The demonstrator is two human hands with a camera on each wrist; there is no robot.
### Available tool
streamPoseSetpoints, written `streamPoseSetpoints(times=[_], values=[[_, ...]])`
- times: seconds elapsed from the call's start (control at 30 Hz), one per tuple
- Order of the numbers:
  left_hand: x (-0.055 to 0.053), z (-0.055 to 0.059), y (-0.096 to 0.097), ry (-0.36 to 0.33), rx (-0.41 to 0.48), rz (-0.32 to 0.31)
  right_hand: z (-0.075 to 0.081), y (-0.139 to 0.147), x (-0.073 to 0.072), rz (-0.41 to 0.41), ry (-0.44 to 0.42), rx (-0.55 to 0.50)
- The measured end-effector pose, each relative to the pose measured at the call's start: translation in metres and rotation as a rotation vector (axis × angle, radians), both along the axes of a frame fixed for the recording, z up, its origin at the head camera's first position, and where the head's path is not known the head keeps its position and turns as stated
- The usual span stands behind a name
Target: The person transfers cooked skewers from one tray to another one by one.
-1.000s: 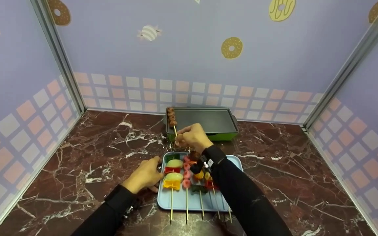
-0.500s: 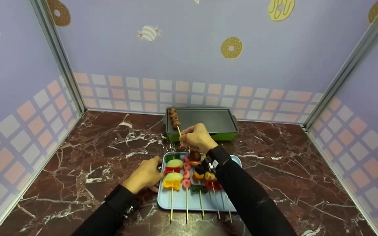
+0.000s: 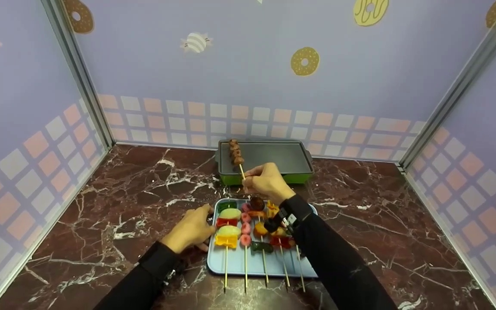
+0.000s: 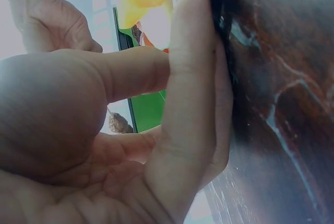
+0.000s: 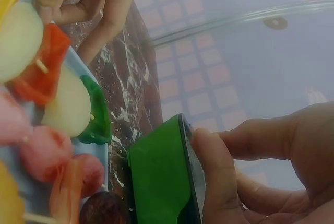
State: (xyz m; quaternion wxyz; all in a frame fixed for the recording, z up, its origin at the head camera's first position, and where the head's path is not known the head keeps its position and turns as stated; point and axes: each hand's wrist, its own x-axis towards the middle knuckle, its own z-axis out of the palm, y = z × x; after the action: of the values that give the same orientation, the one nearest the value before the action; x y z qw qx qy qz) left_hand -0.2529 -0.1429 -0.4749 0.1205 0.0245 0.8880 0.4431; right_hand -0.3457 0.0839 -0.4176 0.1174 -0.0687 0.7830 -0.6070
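Note:
My right hand (image 3: 267, 184) pinches the bare stick of a brown meatball skewer (image 3: 236, 152) in the head view. The meatballs are over the left part of the grill's dark plate (image 3: 274, 156); whether they touch it I cannot tell. In the right wrist view, the thumb and fingers of my right hand (image 5: 261, 166) are beside the grill's green side (image 5: 159, 174), the stick hidden. My left hand (image 3: 191, 229) holds the left edge of the light blue tray (image 3: 236, 265). The left wrist view shows thumb and fingers of my left hand (image 4: 172, 93) at the tray's edge.
Several skewers lie on the tray: a vegetable skewer (image 3: 229, 232), a pink ball skewer (image 3: 246, 228), and mixed ones partly under my right forearm (image 3: 338, 254). Their sticks overhang the front rim. Patterned walls (image 3: 248, 77) enclose the marbled table (image 3: 136, 215) at back and sides.
My right hand has moved to the right with the meatball skewer, whose meat has shifted from the grill's left edge inward. The left hand stays at the tray.

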Motion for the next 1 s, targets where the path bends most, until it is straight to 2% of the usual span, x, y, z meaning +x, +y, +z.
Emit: streamPoseSetpoints(times=[0.23, 0.7, 0.83, 1.0], values=[[0.001, -0.001, 0.0, 0.006, 0.005, -0.001, -0.001, 0.01, 0.005, -0.008, 0.019, 0.023], [0.0, 0.002, 0.002, -0.019, -0.023, 0.008, -0.002, 0.038, 0.023, 0.011, 0.131, -0.046], [0.001, 0.001, 0.003, -0.028, -0.028, 0.008, -0.006, 0.046, 0.027, 0.006, 0.126, -0.078], [0.0, 0.001, 0.002, -0.027, -0.021, 0.005, -0.009, 0.056, 0.032, -0.031, 0.124, -0.069]])
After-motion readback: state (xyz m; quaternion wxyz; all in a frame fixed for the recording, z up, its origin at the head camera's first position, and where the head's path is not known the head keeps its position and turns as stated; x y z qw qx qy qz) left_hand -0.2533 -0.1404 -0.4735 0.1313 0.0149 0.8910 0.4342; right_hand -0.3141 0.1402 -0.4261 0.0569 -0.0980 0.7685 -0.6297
